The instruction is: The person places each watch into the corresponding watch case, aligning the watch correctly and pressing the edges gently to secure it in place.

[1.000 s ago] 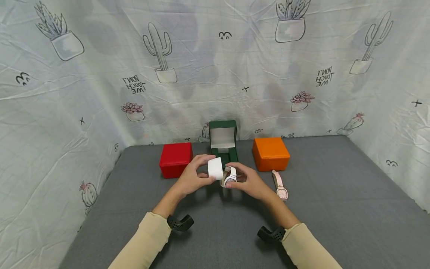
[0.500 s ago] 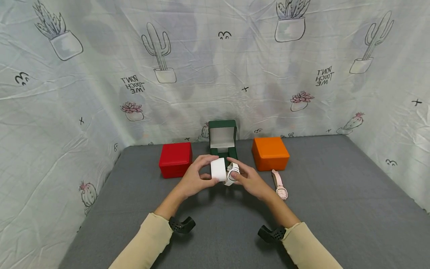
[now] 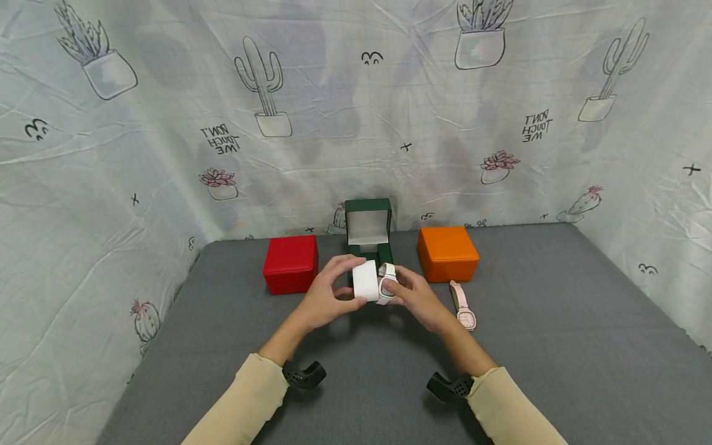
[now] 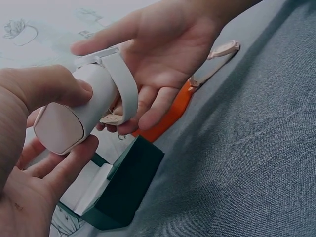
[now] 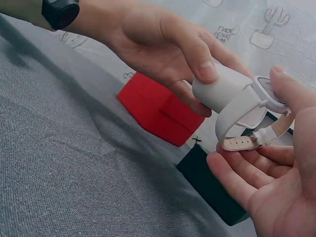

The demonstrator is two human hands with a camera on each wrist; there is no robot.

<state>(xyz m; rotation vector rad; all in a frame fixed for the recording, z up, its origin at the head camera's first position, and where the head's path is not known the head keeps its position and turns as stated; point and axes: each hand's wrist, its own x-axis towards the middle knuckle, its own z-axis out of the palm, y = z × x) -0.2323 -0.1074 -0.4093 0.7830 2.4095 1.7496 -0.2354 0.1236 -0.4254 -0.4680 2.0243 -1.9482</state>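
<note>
- Now, slightly farther right, the white cushion [image 3: 364,282] is pinched by the left hand [image 3: 325,298] above the table [image 3: 367,402].
- Beside its end, the white watch [image 4: 124,81], turned more upright, is pinched by the right hand [image 3: 416,301]; fitting together seems begun.

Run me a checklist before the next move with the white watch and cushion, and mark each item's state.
1. White cushion gripped by the left hand: ok.
2. White watch held by the right hand: ok.
3. Strap forming a loop: ok.
4. Cushion fully inside that loop: not ok, most of it lies outside.
5. Green box open: ok, lid raised.
6. Whole inside of that box free: cannot tell, partly hidden in the head view.
</note>
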